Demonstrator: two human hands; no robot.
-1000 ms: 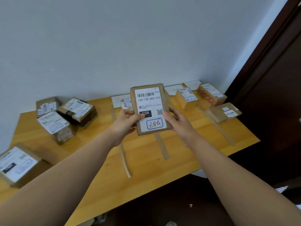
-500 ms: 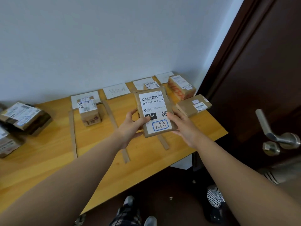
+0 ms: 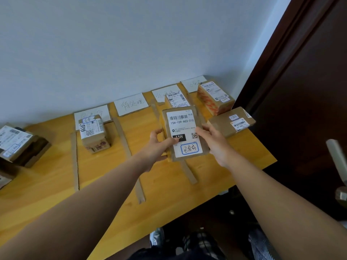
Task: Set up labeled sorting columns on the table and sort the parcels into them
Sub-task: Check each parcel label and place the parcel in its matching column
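Both hands hold a flat brown parcel [image 3: 185, 132] with a white shipping label reading 15H-159-A03-210, label up, above the wooden table [image 3: 105, 181]. My left hand [image 3: 159, 145] grips its left edge, my right hand [image 3: 212, 141] its right edge. Cardboard strips [image 3: 129, 154] split the table into columns, each headed by a white handwritten label card [image 3: 131, 106] at the wall. One parcel [image 3: 93, 134] stands in the left column. Another parcel [image 3: 176, 99] lies behind the held one. Two parcels [image 3: 216, 97] [image 3: 232, 123] sit in the right column.
Unsorted parcels [image 3: 16, 145] are piled at the table's left end. A dark wooden door [image 3: 300, 102] with a metal handle [image 3: 338, 162] stands close on the right. The white wall runs behind the table. Feet and dark floor show below the table's front edge.
The view has swung right and down, so the left pile slid toward the frame edge. Both hands keep the same grip on the parcel, which now hovers over the right-middle columns.
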